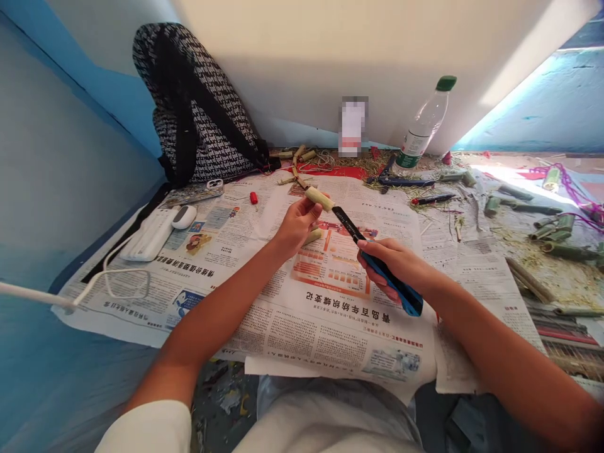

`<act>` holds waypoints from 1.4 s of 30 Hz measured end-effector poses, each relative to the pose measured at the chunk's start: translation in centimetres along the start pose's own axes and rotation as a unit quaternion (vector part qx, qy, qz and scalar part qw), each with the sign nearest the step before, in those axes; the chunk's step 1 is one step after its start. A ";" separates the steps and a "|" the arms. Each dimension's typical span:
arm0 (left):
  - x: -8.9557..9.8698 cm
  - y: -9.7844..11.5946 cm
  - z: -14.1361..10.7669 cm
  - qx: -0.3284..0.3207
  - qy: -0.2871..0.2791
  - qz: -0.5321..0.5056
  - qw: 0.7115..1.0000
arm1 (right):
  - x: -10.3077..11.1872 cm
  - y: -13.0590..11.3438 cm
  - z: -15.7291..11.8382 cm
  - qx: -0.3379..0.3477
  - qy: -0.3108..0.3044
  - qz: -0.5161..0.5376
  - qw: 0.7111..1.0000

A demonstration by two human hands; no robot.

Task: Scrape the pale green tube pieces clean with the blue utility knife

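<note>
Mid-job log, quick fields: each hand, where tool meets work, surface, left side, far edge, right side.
left hand: holds pale bamboo piece
right hand: grips blue-and-black tool by its blue handle
meeting point: tool's black tip at the bamboo's near end; depth of any cut unclear
surface: printed newspaper
left side: phone, white rounded device
far edge: patterned bag, green-capped bottle
right side: pen, scattered green bamboo pieces

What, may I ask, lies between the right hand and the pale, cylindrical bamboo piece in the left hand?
In the head view, the flat black blade of the blue-handled knife reaches from the right hand toward the bamboo piece.
</note>
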State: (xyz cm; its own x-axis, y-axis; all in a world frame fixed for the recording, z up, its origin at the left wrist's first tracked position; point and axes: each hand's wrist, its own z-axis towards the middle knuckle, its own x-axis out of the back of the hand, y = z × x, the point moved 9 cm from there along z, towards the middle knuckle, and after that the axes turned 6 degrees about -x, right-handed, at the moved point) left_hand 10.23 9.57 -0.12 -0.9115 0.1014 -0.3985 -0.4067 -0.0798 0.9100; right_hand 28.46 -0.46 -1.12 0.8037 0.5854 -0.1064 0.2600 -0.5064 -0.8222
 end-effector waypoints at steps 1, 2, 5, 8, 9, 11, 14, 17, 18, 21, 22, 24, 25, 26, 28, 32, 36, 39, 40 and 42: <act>0.1 -0.1 0.1 0.000 0.002 0.002 1.000 | -0.3 0.1 0.0 -0.007 -0.018 0.031 0.999; 0.1 -0.1 0.1 -0.002 0.005 0.002 1.000 | -0.5 0.2 0.1 -0.013 -0.033 0.056 0.998; -0.1 0.2 0.1 -0.012 0.002 -0.011 1.000 | -0.7 0.3 0.5 -0.012 -0.042 0.085 0.995; -0.7 0.5 -0.2 -0.003 -0.010 -0.040 0.999 | 0.4 0.2 1.1 0.020 0.022 0.016 0.999; -0.9 0.5 -0.3 0.008 -0.011 -0.050 0.999 | 1.0 0.0 1.2 0.036 0.059 -0.033 0.997; -1.2 0.4 -0.6 0.034 -0.006 -0.068 0.997 | 2.0 -0.8 1.1 0.076 0.144 -0.158 0.974; -1.3 0.6 -1.0 0.050 0.011 -0.081 0.995 | 2.6 -2.6 0.2 0.143 0.246 -0.327 0.901; -1.2 0.6 -1.2 0.054 0.025 -0.087 0.994 | 2.6 -3.4 -0.4 0.171 0.286 -0.403 0.852; -1.2 0.6 -1.2 0.055 0.026 -0.089 0.994 | 2.7 -3.4 -0.5 0.168 0.296 -0.419 0.842; -1.2 0.5 -1.2 0.046 0.021 -0.091 0.995 | 3.2 -3.4 -1.0 0.149 0.338 -0.480 0.795; -1.2 0.5 -1.1 0.038 0.020 -0.088 0.995 | 3.4 -3.4 -1.1 0.141 0.352 -0.503 0.777; -1.0 0.6 -1.1 0.025 0.015 -0.078 0.997 | 3.5 -3.5 -1.4 0.134 0.369 -0.539 0.745; -1.0 0.6 -1.1 0.021 0.013 -0.073 0.997 | 3.5 -3.5 -1.4 0.134 0.370 -0.550 0.737; -0.9 0.6 -1.1 0.019 0.013 -0.069 0.997 | 3.4 -3.6 -1.4 0.137 0.366 -0.556 0.733; -0.7 0.5 -1.1 0.021 0.014 -0.069 0.997 | 3.2 -3.6 -1.4 0.148 0.349 -0.556 0.740; -0.6 0.2 -1.1 0.039 0.022 -0.081 0.996 | 2.6 -3.6 -1.3 0.170 0.297 -0.497 0.797; -0.5 -0.2 -1.1 0.058 0.032 -0.078 0.995 | 1.8 -3.6 -1.4 0.182 0.237 -0.391 0.870; -0.6 -0.3 -1.0 0.056 0.026 -0.076 0.995 | 1.9 -2.3 -0.9 0.118 0.191 -0.299 0.927; -0.6 -0.3 -0.9 0.054 0.023 -0.076 0.995 | 1.9 -1.7 -0.7 0.095 0.173 -0.268 0.943; -0.6 -0.3 -0.8 0.049 0.019 -0.073 0.996 | 1.8 -0.8 -0.2 0.067 0.141 -0.208 0.966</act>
State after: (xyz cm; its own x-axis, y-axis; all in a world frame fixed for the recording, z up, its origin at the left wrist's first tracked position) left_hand 10.82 8.74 -0.25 -0.8454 0.0674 -0.5299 -0.5292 0.0304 0.8480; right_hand 29.82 0.90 -0.57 0.7637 0.5157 0.3884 0.5344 -0.1674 -0.8285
